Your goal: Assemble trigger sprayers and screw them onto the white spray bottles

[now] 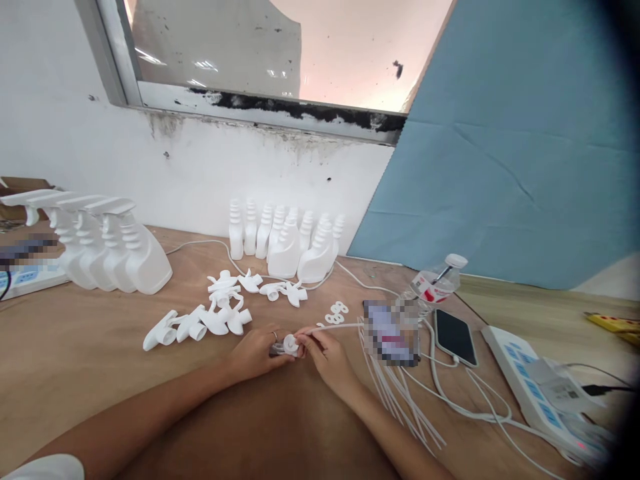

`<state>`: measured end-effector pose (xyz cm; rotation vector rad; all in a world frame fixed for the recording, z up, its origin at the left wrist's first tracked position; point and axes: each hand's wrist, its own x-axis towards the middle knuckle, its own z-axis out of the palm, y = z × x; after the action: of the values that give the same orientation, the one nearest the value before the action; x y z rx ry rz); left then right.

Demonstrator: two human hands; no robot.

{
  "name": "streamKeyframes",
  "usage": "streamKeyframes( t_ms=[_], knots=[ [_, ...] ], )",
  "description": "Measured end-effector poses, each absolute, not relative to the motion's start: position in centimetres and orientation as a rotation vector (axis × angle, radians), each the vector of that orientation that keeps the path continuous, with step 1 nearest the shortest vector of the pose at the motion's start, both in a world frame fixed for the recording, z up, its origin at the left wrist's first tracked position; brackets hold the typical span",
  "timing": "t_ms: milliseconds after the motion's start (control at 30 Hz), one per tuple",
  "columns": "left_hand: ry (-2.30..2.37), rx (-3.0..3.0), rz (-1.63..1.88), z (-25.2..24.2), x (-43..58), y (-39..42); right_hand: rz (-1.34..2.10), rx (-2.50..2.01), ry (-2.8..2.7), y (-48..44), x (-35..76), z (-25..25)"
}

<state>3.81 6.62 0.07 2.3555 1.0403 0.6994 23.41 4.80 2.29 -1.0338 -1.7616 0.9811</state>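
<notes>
Low over the front of the table, my left hand (257, 352) is closed around a white spray trigger head (290, 345), whose round collar opening faces me. My right hand (325, 357) pinches a thin white dip tube (340, 326) close to that opening; the tube's other end points right. Whether its tip is inside the collar is hidden by my fingers. Beyond my left hand lie several loose trigger heads (217, 320). A few small white ring washers (337, 312) rest past my right hand, and a bundle of loose dip tubes (400, 400) lies to its right.
White bottles (285, 243) stand by the wall. Bottles with sprayer heads (115, 247) stand at left. At right are a blurred-screen phone (393, 333), a clear bottle (435, 287), another phone (455, 338), cables and a power strip (530, 380).
</notes>
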Motion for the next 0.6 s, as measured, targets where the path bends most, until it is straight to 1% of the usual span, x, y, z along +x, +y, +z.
streamKeyframes(
  t_ms=[133,233,467,600],
  knots=[
    [1.033,2.345,0.713,0.0,3.8,6.6,0.735,-0.991,-1.947,4.7,23.2,2.4],
    [1.047,2.328,0.729,-0.1,3.9,6.6,0.627,-0.981,-2.009,4.8,22.8,2.3],
    [1.105,2.293,0.734,-0.6,4.2,6.7,0.571,-1.058,-2.047,5.3,22.1,1.7],
    [1.113,2.281,0.745,-0.3,4.4,6.5,0.648,-1.052,-1.995,5.2,22.1,1.2]
  ],
)
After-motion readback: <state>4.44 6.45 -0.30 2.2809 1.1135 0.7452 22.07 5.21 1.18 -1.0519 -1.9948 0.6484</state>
